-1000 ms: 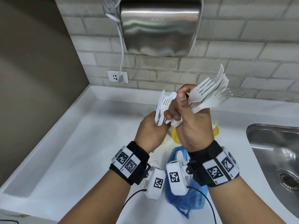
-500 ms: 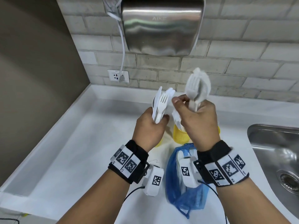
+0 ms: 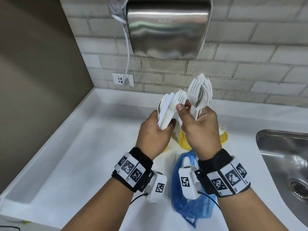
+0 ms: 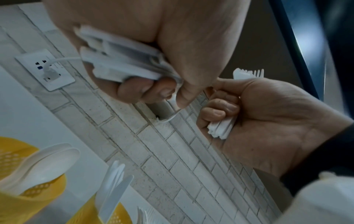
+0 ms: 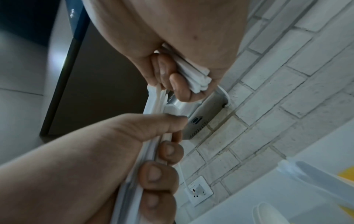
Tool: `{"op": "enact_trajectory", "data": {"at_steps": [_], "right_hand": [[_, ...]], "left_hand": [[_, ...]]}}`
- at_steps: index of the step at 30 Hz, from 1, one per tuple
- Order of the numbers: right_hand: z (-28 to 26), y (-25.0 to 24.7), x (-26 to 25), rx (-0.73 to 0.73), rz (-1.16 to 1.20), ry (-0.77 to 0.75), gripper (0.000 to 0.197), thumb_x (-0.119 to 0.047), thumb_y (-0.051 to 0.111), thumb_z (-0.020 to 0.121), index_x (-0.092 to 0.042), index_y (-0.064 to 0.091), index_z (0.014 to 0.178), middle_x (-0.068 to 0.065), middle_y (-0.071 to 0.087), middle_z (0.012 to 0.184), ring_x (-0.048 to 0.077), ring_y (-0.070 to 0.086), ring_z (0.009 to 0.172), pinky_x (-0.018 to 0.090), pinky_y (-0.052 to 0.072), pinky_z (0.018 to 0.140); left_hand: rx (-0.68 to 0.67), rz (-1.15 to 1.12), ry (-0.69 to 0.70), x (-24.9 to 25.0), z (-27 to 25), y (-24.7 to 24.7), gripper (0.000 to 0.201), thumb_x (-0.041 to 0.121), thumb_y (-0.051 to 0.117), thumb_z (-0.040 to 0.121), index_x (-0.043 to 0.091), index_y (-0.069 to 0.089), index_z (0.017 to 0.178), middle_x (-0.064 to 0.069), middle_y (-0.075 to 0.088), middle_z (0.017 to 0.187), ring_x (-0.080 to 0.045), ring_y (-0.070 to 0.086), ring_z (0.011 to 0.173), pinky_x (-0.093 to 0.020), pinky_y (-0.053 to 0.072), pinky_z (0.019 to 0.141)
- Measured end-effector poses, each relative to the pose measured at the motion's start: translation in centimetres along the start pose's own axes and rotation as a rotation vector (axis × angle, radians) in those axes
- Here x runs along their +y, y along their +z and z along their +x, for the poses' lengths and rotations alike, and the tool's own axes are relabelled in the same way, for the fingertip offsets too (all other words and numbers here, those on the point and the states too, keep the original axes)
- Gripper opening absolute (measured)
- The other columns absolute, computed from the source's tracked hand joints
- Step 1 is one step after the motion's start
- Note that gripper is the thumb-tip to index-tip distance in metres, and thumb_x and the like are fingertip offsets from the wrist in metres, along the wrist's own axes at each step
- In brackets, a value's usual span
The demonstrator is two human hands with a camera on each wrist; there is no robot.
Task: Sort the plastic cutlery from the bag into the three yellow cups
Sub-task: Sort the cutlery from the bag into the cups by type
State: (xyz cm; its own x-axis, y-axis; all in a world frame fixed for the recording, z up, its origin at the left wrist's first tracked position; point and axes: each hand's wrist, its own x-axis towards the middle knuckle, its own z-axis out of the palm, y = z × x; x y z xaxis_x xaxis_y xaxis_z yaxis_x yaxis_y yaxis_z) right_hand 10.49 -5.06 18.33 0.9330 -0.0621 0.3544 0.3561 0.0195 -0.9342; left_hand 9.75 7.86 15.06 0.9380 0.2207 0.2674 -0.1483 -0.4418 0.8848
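Head view: above the smooth white desk (image 3: 55, 164), the left hand (image 3: 154, 134) grips mixed white plastic cutlery (image 3: 168, 109); the right hand (image 3: 199, 129) clutches a fan of white plastic forks (image 3: 200, 92). Perforated yellow plastic cups (image 3: 185, 140) stand beneath, beside a crumpled blue plastic bag (image 3: 188, 209). Left wrist view: curled fingers (image 4: 134, 89) clamp flat handles. Right wrist view: fingers (image 5: 178, 84) wrap fork handles.

cups (image 3: 185, 142) centre of frame, on desk (image 3: 70, 155) | bag (image 3: 186, 209) below them | sink (image 3: 286, 164) right edge | dryer (image 3: 168, 25) top centre
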Motion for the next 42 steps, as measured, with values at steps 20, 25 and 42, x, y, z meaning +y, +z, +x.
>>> {"op": "enact_trajectory", "data": {"at_steps": [20,25,42], "right_hand": [[0.1,-0.1,0.8,0.079,0.095,0.087,0.007,-0.024,0.067,0.097,-0.019,0.064,0.101,-0.018,0.059,0.069,0.000,0.052,0.061,0.025,0.039,0.067],[0.9,-0.9,0.9,0.181,0.273,0.077,0.010,-0.016,0.047,0.109,-0.006,0.049,0.110,0.006,0.065,0.081,0.026,0.067,0.063,0.042,0.055,0.059],[-0.7,0.0,-0.6,0.113,0.190,-0.060,0.027,-0.027,0.078,0.090,-0.023,0.062,0.070,0.002,0.061,0.059,0.020,0.059,0.055,0.033,0.051,0.058]], "left_hand": [[0.003,0.157,-0.020,0.7,-1.0,0.3,0.030,0.037,0.072,0.085,0.020,0.054,0.101,0.006,0.068,0.088,-0.020,0.064,0.078,-0.030,0.051,0.067],[-0.041,0.056,-0.064,0.4,-0.8,0.0,0.022,0.025,0.077,0.082,0.024,0.056,0.086,0.015,0.062,0.069,-0.002,0.057,0.061,-0.013,0.041,0.055],[-0.558,-1.069,-0.623,1.2,0.0,-0.8,0.020,0.008,0.057,0.098,-0.007,0.065,0.108,-0.028,0.050,0.119,-0.040,0.049,0.115,-0.041,0.059,0.090]]}}
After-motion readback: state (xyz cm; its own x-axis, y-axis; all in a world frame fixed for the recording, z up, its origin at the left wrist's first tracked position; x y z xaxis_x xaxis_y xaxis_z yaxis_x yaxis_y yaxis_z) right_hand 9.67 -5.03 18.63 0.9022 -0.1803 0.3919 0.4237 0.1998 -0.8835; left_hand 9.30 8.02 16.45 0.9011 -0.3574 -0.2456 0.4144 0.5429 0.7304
